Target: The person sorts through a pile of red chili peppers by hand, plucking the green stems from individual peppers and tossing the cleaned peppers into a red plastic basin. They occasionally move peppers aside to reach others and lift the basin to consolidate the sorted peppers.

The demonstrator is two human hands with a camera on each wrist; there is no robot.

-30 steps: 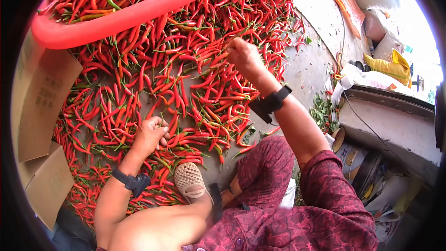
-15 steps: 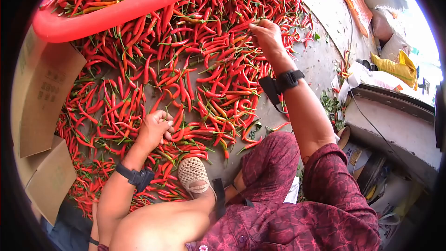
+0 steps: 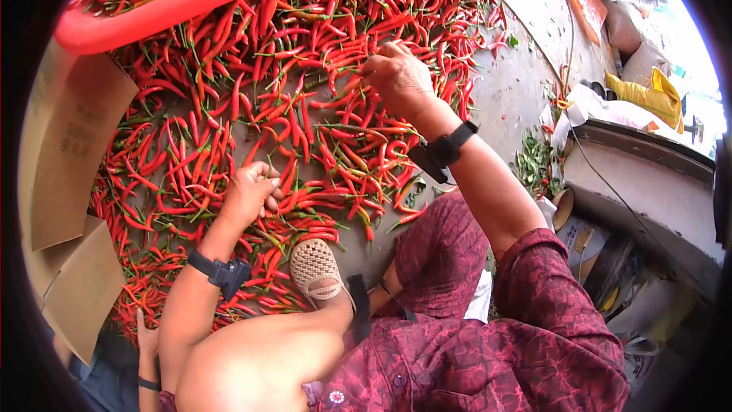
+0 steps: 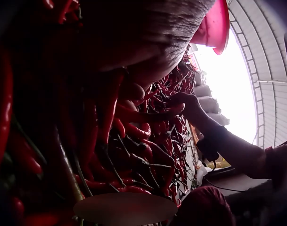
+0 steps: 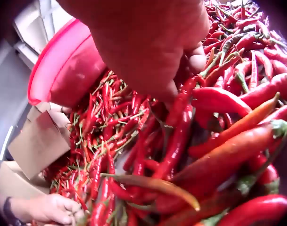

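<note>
Red chilli peppers (image 3: 259,88), many with green stems, lie in a thick spread over the floor. My left hand (image 3: 250,194) is low over the near part of the spread, its fingers curled around a chilli pepper; in the left wrist view one red chilli (image 4: 114,106) points down from beneath the shadowed hand. Farther out and to the right, my right hand (image 3: 400,80) bends over the spread. The right wrist view shows its thumb and fingers pinching a red chilli (image 5: 182,96), with other chillies right under the fingertips.
A pink basin (image 3: 191,4) of chillies stands at the upper left above cardboard flaps (image 3: 80,145). A shod foot (image 3: 314,267) rests beside the chillies. Another hand (image 3: 146,336) shows at the lower left. Sacks (image 3: 648,99), leaves (image 3: 534,160) and a ledge (image 3: 633,191) are on the right.
My right hand reached outward to the right, then came back left over the spread. My left hand has barely moved. At the lower left, another hand has come into view.
</note>
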